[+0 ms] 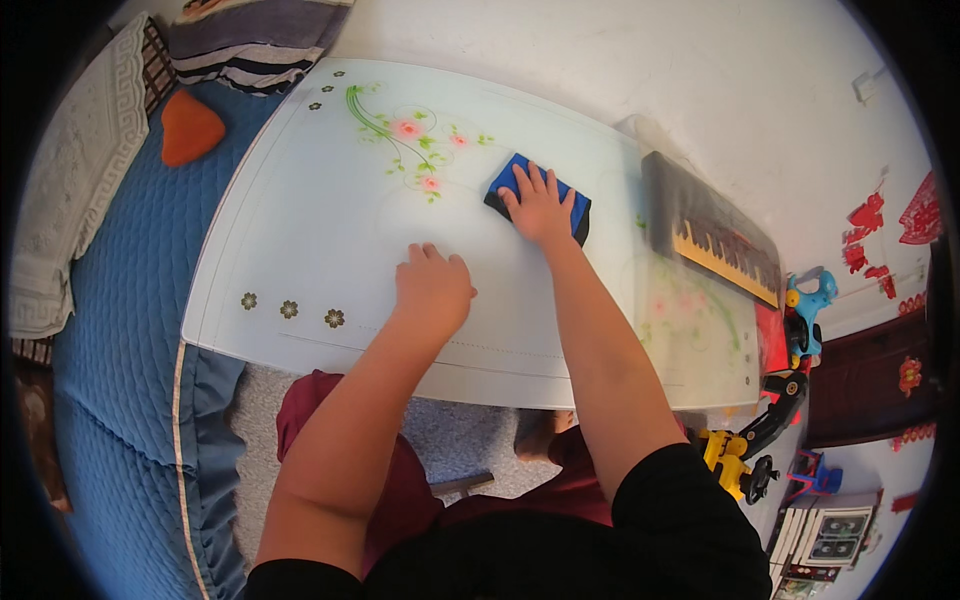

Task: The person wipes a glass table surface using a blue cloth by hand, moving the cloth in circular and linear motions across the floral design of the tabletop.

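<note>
My right hand (540, 208) lies flat, fingers spread, on a folded blue and black cloth (580, 206). Cloth and palm both rest on a pale, glossy table (330, 220) printed with pink flowers and green stems. To the left and closer to me, my left hand (434, 287) is loosely closed on the tabletop, knuckles bent. No object shows in it, though its palm side is hidden.
A keyboard (725, 262) under a dark cover sits at the table's right end, against the wall. Left of the table is a blue quilted sofa (120, 330) with an orange cushion (192, 128). Toys, including a yellow one (727, 455), stand beyond the right edge.
</note>
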The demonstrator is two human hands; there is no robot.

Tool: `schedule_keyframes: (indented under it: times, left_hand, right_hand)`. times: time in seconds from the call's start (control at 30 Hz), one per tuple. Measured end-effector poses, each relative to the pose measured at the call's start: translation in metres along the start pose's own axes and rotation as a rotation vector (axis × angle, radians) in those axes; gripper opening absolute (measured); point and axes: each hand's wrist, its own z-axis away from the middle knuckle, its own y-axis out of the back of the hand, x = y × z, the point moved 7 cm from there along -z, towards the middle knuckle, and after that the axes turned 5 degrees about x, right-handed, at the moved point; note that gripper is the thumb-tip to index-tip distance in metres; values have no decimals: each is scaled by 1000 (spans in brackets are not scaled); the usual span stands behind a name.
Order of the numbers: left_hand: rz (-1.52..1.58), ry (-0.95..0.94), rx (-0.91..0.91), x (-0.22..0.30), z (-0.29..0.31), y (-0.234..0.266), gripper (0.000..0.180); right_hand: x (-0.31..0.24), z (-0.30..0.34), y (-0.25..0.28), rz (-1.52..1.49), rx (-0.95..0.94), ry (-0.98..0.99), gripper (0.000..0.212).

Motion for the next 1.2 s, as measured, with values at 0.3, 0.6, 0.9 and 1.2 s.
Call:
schedule_keyframes:
  times: [0.3, 0.6, 0.9, 1.2]
  left_hand:
    - [41, -10, 43, -16, -7, 0, 30]
    - [59, 4, -37, -21, -2, 0, 38]
    - [39, 22, -17, -17, -2, 1, 37]
    - [143, 33, 253, -17, -6, 16, 50]
  right_hand:
    - [-14, 105, 14, -23, 120, 152, 67]
    - [-52, 236, 42, -48, 72, 316, 66]
    - [-66, 229, 45, -80, 102, 360, 66]
    - [-92, 131, 15, -49, 135, 353, 64]
